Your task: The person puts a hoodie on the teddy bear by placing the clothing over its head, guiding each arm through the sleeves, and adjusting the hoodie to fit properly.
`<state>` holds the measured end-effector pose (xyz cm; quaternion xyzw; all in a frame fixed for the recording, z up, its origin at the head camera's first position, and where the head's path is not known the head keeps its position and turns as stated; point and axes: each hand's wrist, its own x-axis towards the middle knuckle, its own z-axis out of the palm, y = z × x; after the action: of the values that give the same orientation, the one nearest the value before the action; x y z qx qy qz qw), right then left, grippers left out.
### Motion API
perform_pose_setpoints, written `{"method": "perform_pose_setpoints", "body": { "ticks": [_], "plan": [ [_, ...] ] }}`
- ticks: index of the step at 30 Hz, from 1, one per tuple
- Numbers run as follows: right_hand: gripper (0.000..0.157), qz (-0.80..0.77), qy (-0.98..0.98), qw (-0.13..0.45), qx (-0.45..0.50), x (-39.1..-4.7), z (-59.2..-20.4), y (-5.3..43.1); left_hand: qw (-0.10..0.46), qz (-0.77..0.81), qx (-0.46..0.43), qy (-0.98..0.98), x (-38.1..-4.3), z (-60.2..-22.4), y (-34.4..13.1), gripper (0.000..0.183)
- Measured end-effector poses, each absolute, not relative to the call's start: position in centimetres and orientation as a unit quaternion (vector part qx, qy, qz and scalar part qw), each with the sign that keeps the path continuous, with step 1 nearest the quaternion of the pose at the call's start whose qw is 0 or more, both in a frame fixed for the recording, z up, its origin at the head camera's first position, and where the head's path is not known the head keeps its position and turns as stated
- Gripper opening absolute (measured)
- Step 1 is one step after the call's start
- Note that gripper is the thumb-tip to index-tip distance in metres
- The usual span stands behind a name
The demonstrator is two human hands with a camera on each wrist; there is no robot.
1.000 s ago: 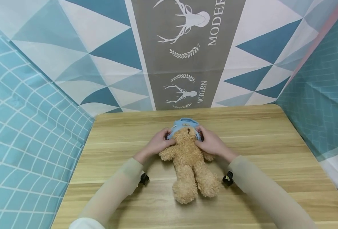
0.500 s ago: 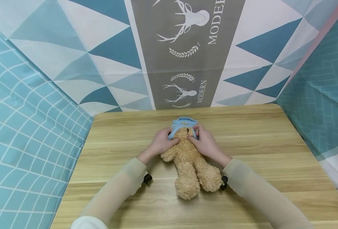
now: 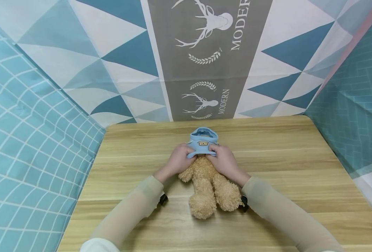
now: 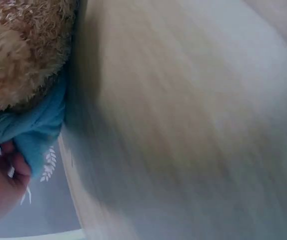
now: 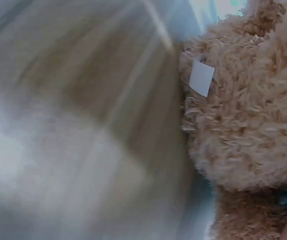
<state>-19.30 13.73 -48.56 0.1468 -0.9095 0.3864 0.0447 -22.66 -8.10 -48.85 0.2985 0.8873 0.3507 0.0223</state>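
A tan plush teddy bear lies on its back on the wooden table, its legs toward the person. Over its head is a small light blue doll shirt with a bear-face patch; the collar opening faces the wall and the head is hidden underneath. My left hand pinches the shirt's hem on the left side, and the left wrist view shows those fingertips on the bunched blue cloth. On the other side my right hand grips the hem, thumb on top. Only a sliver of that hand enters the right wrist view, beside curly fur.
A white tag sticks out of the bear's fur. The wooden table ends against a patterned cloth wall at the back. Blue checked cloth hangs on the left, teal cloth on the right.
The shirt has come down over the bear's face, now hiding the nose, and its patch shows fully. Both hands have moved closer together, thumbs now on the hem.
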Motion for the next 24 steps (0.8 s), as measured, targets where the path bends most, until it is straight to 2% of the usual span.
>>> {"method": "perform_pose_setpoints", "body": {
  "ticks": [2,5,7,8,12,18,22,24],
  "plan": [
    [0.038,0.383,-0.906,0.053,0.176,-19.4,-48.8,14.2,0.016,0.331,0.327,0.885,-22.7,-49.0,-8.4,0.051],
    [0.03,0.367,-0.899,0.043,0.235,-19.8,-48.9,15.4,0.029,0.319,0.361,0.876,-22.7,-49.1,-9.3,0.04],
    [0.019,0.364,-0.89,0.012,0.273,-20.1,-48.7,16.5,0.048,0.322,0.372,0.869,-22.8,-49.2,-9.9,0.036],
    [0.019,0.363,-0.886,-0.007,0.289,-20.2,-48.6,17.0,0.055,0.321,0.373,0.869,-22.9,-49.2,-10.1,0.036],
    [0.028,0.361,-0.879,-0.064,0.305,-20.8,-48.4,18.5,0.06,0.301,0.363,0.88,-23.2,-49.6,-10.3,0.038],
    [0.031,0.328,-0.91,-0.019,0.251,-20.8,-49.7,18.2,0.026,0.282,0.33,0.9,-22.8,-49.7,-9.1,0.039],
    [0.027,0.302,-0.932,0.013,0.198,-19.9,-50.4,17.6,-0.023,0.276,0.334,0.901,-22.2,-49.8,-8.6,0.037],
    [0.031,0.281,-0.942,0.031,0.18,-19.4,-50.6,17.4,-0.05,0.261,0.332,0.905,-21.9,-49.8,-8.3,0.031]
  ]
}}
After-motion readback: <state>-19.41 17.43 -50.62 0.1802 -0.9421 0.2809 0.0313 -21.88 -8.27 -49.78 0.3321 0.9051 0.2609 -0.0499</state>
